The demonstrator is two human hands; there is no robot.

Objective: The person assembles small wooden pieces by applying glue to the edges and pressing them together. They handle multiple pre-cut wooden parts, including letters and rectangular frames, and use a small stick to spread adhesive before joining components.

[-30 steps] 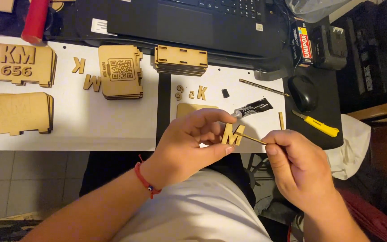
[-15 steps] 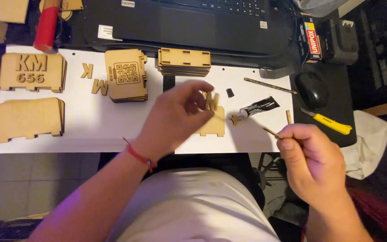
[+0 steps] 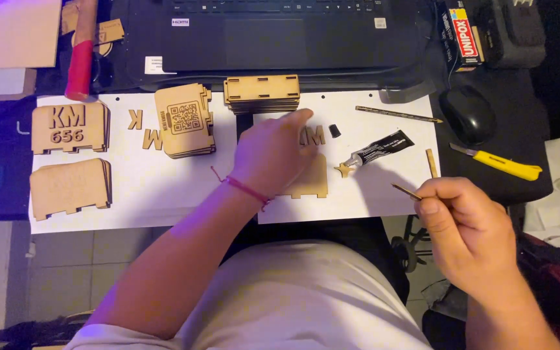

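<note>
Wooden letter (image 3: 313, 135) lies under the left hand (image 3: 273, 152) fingertips (pressed flat) — right hand (image 3: 465, 227) pinches a thin stick (image 3: 407, 191).

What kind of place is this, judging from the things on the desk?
Probably a home desk used as a small craft bench: a laptop, stacks of cut wooden panels, a glue tube and a yellow utility knife.

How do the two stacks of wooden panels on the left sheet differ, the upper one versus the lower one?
The upper stack shows raised cut-out characters on its top panel; the lower stack has a plain face. The upper stack lies nearer the red cylinder, the lower nearer the table's front edge. Both are tan wood, similar in outline, with notched bottom edges, untouched by either hand.
</note>
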